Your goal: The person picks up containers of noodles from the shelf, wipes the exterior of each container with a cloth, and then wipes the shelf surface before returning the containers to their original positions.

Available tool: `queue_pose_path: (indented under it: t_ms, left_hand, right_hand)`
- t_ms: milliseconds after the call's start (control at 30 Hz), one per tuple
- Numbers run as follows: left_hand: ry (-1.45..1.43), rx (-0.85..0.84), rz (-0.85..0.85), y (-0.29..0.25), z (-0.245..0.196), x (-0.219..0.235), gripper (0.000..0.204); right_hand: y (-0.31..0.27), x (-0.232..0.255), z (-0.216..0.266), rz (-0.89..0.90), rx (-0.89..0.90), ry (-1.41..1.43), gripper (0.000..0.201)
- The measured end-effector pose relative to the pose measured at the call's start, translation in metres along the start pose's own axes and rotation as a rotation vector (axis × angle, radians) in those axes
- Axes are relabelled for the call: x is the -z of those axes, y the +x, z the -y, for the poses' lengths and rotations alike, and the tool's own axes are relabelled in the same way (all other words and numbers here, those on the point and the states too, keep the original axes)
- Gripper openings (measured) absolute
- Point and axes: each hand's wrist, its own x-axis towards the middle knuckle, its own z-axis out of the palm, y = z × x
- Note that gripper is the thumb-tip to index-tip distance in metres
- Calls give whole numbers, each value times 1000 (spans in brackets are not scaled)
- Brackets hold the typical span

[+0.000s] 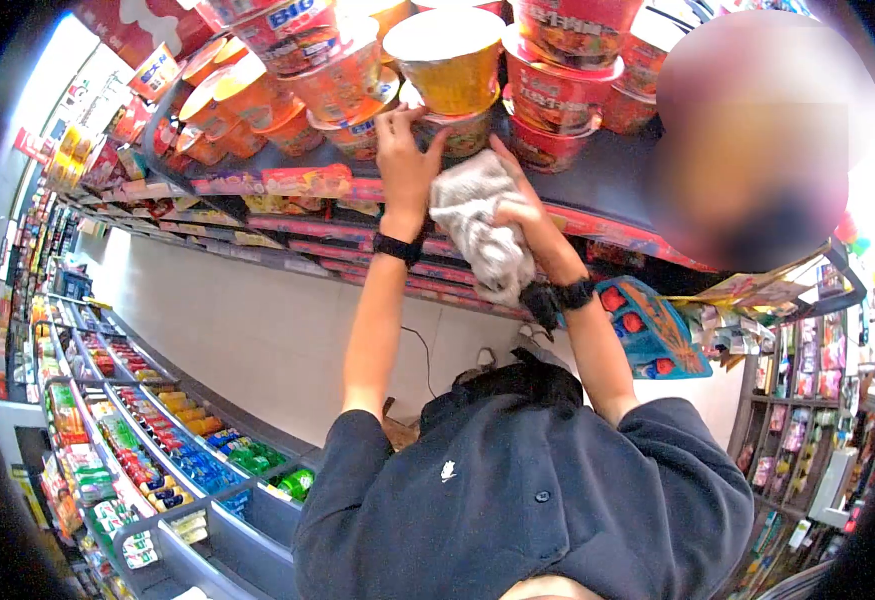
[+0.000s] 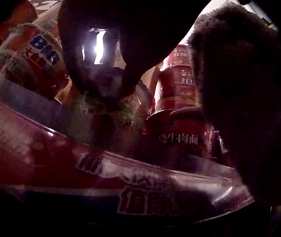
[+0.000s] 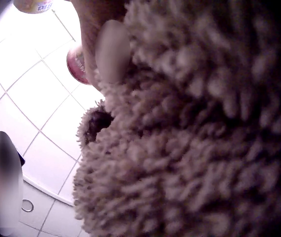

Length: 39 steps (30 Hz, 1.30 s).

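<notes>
Shelf (image 1: pixel 597 185) of instant noodle bowls fills the top of the head view, dark-edged with red price strips along its front. The left hand (image 1: pixel 404 150) reaches up at the upper centre of the frame, its fingers (image 1: pixel 397 118) curled round the rim of a noodle bowl (image 1: pixel 454 133) that sits under a yellow bowl (image 1: pixel 449 55); the thumb lies on the bowl's right side, so the hand grips it. In the left wrist view the same hand (image 2: pixel 125 44) shows only as a dark shape above the bowl (image 2: pixel 106 106), with the shelf's red strip (image 2: pixel 106 177) across the lower frame and a cup marked BIG (image 2: pixel 32 57) at the upper left. The right hand (image 1: pixel 517 210), just right of centre in the head view, holds a grey shaggy cloth (image 1: pixel 477 235) bunched against the shelf edge, fingers closed round its upper part while the rest hangs down. The right wrist view is almost filled by the cloth's (image 3: pixel 204 133) looped pile, with one fingertip (image 3: pixel 112 52) pressed into it at the upper left and white tiles (image 3: pixel 27 98) behind. Red bowls (image 1: pixel 557 95) stand just right of the gripped bowl, orange ones (image 1: pixel 257 100) to its left. Both wrists carry black bands. Lower shelves (image 1: pixel 137 430) of packaged goods run along the lower left of the head view.
</notes>
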Motion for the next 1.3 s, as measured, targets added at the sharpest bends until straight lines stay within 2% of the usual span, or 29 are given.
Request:
queue_pose_path:
  t_ms: [67,133,200,233,267,300,333,367,400,433,467,533,567,633,667,700,733,767,933,1000,1033,1067,1100,1133,1167,1200,1233,1267,1300]
  left_hand:
    - [5,-12,48,-4,-2,7,46]
    - [61,-127,2,-1,-13,35,52]
    - [22,-78,-49,22,-16,73,55]
    - [-147,13,-118,40,-21,93,55]
    - [-178,52,-184,64,-37,116,58]
    - [-231,24,-248,89,-38,133,66]
    - [-95,-136,-252,124,-8,148,82]
    - [-210,-172,-292,159,10,154,100]
    - [-87,-144,-312,190,14,163,113]
    - [-198,-114,-222,208,0,170,118]
    - [-260,-139,-246,225,3,167,101]
    - [-300,-78,-1,249,4,166,121]
    - [-303,-72,7,256,9,161,121]
    - [-156,-159,-104,259,11,155,112]
    - [-159,-153,-96,258,9,155,112]
    - [-178,-117,-16,261,5,157,107]
    - [-195,-81,63,259,1,157,102]
    - [-263,-86,-110,253,2,146,95]
    - [-353,-98,-186,247,-12,154,94]
    - [-501,-132,-147,246,-20,168,62]
    - [-560,-255,-276,240,-29,168,50]
    - [-603,-207,-251,234,-27,175,43]
    - [-290,-228,-217,218,-15,184,41]
    - [-606,-250,-231,185,-52,177,55]
    - [-648,-139,-267,147,-68,167,64]
    - [-546,-87,-184,113,-66,162,67]
    - [-700,-24,-214,69,-77,136,70]
    - [-561,-72,-271,20,-68,105,69]
    - [-291,-119,-69,-19,-80,90,65]
  right_hand:
    - [-21,1,6,16,-105,143,100]
    - [-41,2,11,13,-25,163,100]
    - [-60,14,28,23,-63,132,102]
    - [-68,17,33,-13,-85,172,102]
    - [-76,19,36,-52,-113,211,103]
    - [-81,24,37,-66,-104,181,104]
    - [-84,29,36,-62,-76,165,104]
    - [-88,31,37,-62,-56,192,104]
    - [-91,31,38,-63,-43,219,104]
    - [-94,28,40,-61,-44,222,104]
    - [-96,25,42,-80,-43,242,105]
    - [-101,23,45,-108,-47,260,106]
    - [-102,23,46,-109,-34,227,106]
    - [-108,22,44,-115,-29,197,106]
    - [-112,23,42,-116,-24,207,106]
    - [-115,24,40,-116,-18,214,106]
    - [-119,25,40,-113,-13,221,106]
    - [-122,25,40,-118,-17,221,106]
    - [-134,24,52,-177,-61,313,104]
    - [-141,28,52,-207,-59,315,103]
    - [-144,33,51,-218,-60,276,103]
    - [-147,38,51,-233,-62,237,103]
    - [-150,35,64,-262,-90,242,104]
    - [-153,43,64,-278,-49,229,106]
    - [-156,51,64,-290,1,234,108]
    - [-162,56,64,-298,43,242,110]
    - [-168,55,72,-306,63,310,112]
    - [-170,55,82,-307,87,377,114]
    - [-172,61,85,-319,125,364,119]
